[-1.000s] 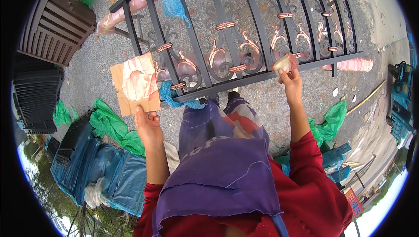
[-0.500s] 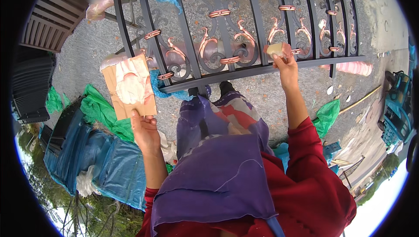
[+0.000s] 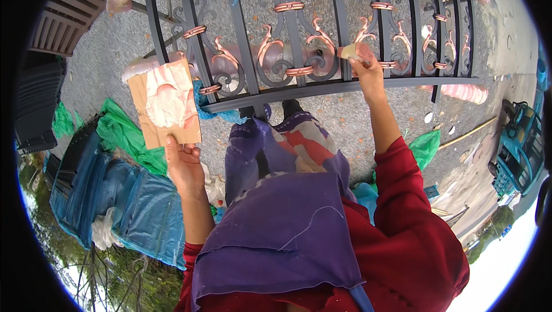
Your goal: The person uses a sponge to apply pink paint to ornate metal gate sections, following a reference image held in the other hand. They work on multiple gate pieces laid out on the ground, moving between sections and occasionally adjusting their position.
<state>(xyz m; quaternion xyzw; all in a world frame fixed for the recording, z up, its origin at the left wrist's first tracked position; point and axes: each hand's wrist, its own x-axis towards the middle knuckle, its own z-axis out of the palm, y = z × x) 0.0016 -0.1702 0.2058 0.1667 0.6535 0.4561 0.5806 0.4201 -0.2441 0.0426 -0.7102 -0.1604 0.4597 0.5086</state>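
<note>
Right hand (image 3: 371, 77): grip is pinching a small stained pad (image 3: 357, 52).
Left hand (image 3: 185, 165): grip is pinching copper-smeared cardboard (image 3: 167, 96) by its near edge.
Cardboard: hanging just beside the railing's near left corner.
Pad: has been moving inward from the railing (image 3: 339, 88)'s near edge; contact is unclear.
Copper leaves (image 3: 321, 35): now lying near the pad, apparently putting this trim within working reach.

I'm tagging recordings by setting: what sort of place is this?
Probably an outdoor metalwork yard: a black metal railing stretches above rough grey ground, a blue-wrapped bundle sits at left, and trees show at lower left.
</note>
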